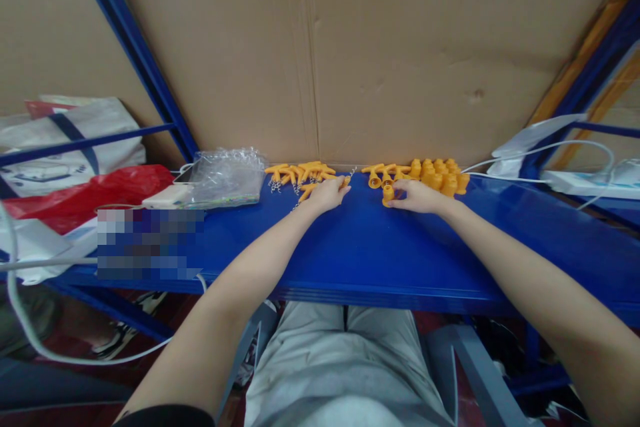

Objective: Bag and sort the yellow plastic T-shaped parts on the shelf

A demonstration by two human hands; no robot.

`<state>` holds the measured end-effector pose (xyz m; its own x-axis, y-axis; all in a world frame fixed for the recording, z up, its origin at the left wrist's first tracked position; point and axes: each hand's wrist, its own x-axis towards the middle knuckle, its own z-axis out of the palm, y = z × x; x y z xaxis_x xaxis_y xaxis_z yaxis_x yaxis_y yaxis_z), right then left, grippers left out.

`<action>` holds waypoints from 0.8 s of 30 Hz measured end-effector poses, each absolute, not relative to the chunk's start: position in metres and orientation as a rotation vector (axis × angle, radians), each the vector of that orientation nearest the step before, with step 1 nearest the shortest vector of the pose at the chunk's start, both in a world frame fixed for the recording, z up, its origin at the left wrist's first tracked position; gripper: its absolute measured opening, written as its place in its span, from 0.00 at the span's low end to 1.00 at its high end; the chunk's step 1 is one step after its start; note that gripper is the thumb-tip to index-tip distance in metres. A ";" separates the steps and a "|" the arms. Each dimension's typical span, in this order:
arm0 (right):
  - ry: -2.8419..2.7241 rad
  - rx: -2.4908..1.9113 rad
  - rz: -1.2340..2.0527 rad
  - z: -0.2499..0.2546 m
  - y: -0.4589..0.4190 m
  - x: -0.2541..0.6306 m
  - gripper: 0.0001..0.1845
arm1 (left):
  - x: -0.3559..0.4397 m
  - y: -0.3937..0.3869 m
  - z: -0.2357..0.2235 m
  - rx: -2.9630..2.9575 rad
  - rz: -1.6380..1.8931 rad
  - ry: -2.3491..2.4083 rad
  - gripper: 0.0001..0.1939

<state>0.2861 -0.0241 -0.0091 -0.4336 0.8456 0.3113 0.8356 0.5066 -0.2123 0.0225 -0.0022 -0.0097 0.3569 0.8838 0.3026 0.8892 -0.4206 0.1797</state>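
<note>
My left hand is closed, pinching a yellow corkscrew whose metal spiral points up and to the right. Just left of it lies a pile of yellow corkscrew handles with metal spirals. My right hand has its thumb and fingers around a hollow yellow plastic sleeve, near the table surface. Behind that hand are a few yellow pieces with round open ends. Several bottle-shaped yellow sleeves stand close together to the right, partly hidden by my right hand.
A blue tabletop spans the front, with a cardboard wall behind. Clear plastic bags, a red bag and a white bag are on the left. White cables run at the right near blue rack posts. Another person's foot shows below left.
</note>
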 end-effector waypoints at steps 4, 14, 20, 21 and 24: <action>-2.315 -1.428 -0.121 -0.006 -0.027 0.282 0.11 | 0.023 -0.005 -0.008 -2.561 -0.428 -1.699 0.14; -2.300 -1.277 -0.284 -0.007 -0.025 0.286 0.14 | 0.021 -0.004 -0.013 -2.680 -0.357 -1.403 0.12; -2.316 -1.206 -0.271 -0.008 -0.021 0.290 0.13 | 0.021 -0.002 -0.015 -2.683 -0.348 -1.379 0.12; -2.316 -1.195 -0.267 -0.008 -0.021 0.290 0.13 | 0.021 -0.002 -0.014 -2.685 -0.338 -1.379 0.13; -2.315 -1.176 -0.247 -0.007 -0.021 0.291 0.14 | 0.021 -0.003 -0.012 -2.682 -0.299 -1.398 0.14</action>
<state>0.2906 -0.0208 -0.0070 -0.4826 0.6969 0.5305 0.7931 0.6047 -0.0727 0.0213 -0.0029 -0.0122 0.5588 0.7996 0.2198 0.8196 -0.5729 0.0003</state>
